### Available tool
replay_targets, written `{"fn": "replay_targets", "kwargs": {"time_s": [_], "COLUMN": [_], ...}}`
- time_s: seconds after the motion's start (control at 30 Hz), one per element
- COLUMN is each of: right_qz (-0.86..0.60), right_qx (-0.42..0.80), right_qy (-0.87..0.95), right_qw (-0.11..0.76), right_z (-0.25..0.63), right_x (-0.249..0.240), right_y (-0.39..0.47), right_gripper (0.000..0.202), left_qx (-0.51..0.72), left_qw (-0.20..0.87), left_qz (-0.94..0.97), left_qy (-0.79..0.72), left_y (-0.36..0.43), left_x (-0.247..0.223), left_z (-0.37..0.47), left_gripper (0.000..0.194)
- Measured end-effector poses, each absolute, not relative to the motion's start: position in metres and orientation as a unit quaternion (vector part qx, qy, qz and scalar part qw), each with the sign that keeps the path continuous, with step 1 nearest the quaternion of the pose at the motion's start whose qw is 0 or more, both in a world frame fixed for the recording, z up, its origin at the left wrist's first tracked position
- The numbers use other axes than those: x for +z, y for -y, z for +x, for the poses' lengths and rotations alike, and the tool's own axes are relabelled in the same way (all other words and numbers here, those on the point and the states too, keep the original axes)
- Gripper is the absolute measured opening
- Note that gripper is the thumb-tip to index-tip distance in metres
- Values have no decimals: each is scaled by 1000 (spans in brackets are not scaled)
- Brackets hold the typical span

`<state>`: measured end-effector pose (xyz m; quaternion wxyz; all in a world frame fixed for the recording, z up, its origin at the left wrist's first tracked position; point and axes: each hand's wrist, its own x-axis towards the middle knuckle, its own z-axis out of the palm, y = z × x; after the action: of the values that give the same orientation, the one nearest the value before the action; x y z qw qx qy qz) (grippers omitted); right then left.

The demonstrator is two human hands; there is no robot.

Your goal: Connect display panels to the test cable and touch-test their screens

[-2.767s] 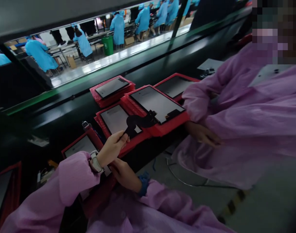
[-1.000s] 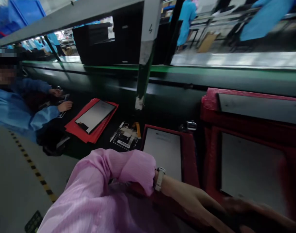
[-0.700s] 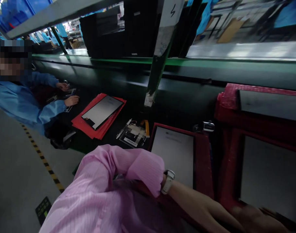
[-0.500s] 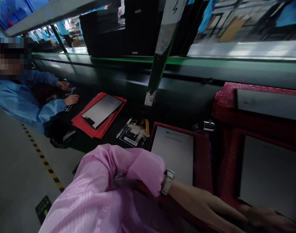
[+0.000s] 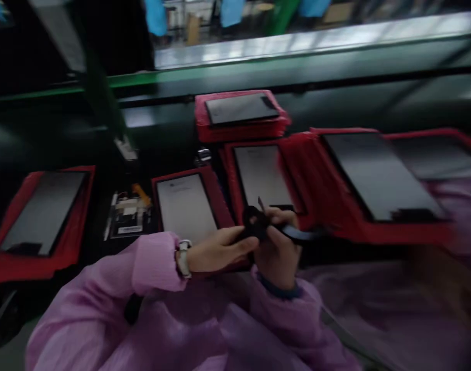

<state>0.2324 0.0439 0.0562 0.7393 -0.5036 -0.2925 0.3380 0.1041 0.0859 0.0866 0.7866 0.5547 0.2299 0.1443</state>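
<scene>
My left hand [image 5: 223,250], with a watch at its wrist, is closed on a small black item [image 5: 254,221] whose kind is blurred. On the other side of that item is my right hand [image 5: 279,247], its fingers also wrapped round it. A thin dark tip rises between the fingers, and a pale strip shows beside my right hand. Both hands are in front of a flat panel [image 5: 264,175] on red wrap and to the right of another panel [image 5: 187,206].
Panels on red wrap lie at the far left [image 5: 46,206] and right [image 5: 378,170]. A stack [image 5: 239,126] stands behind. An electronic assembly [image 5: 129,216] lies left of centre beneath a slanted post [image 5: 100,98]. Another person's pink sleeve [image 5: 463,216] is at right.
The view has swung to the right. My left hand has come in from the lower right and meets my right hand in front of me, with the black item between them.
</scene>
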Motion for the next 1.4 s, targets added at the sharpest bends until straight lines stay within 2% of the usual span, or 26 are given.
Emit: {"fn": "replay_targets", "kwargs": {"time_s": [0.17,0.3,0.37,0.43,0.53,0.57,0.73,0.9,1.17,1.3,1.4], "right_qz": [-463,-331,-305,-321,-346,-353,-397,-333,-299,-306,-312], "right_qx": [412,520,530,522,514,512,485,530,563,556,547], "right_qy": [263,315,333,328,293,283,303,386,465,456,431], "right_qw": [739,722,717,719,729,730,718,677,614,625,646], "right_z": [230,234,235,234,231,231,234,241,257,258,255], "right_x": [61,60,60,62,66,66,63,56,57,60,56], "right_y": [-49,-50,-51,-53,-58,-60,-61,-55,-43,-42,-42], "right_gripper": [31,47,55,46,17,15,25,40,27,39,31], "left_qx": [112,103,105,103,92,90,102,94,46,59,50], "left_qw": [733,731,720,705,728,742,764,767,844,831,832], "left_qz": [621,624,629,640,616,598,563,579,502,513,508], "left_qy": [-252,-257,-274,-286,-286,-288,-298,-260,-185,-209,-217], "left_y": [-97,-99,-99,-99,-99,-99,-100,-101,-99,-99,-100], "left_x": [90,91,92,94,96,96,93,94,100,101,102], "left_z": [103,103,103,103,103,103,103,105,103,102,102], "left_gripper": [55,53,54,52,49,48,53,53,51,53,53]}}
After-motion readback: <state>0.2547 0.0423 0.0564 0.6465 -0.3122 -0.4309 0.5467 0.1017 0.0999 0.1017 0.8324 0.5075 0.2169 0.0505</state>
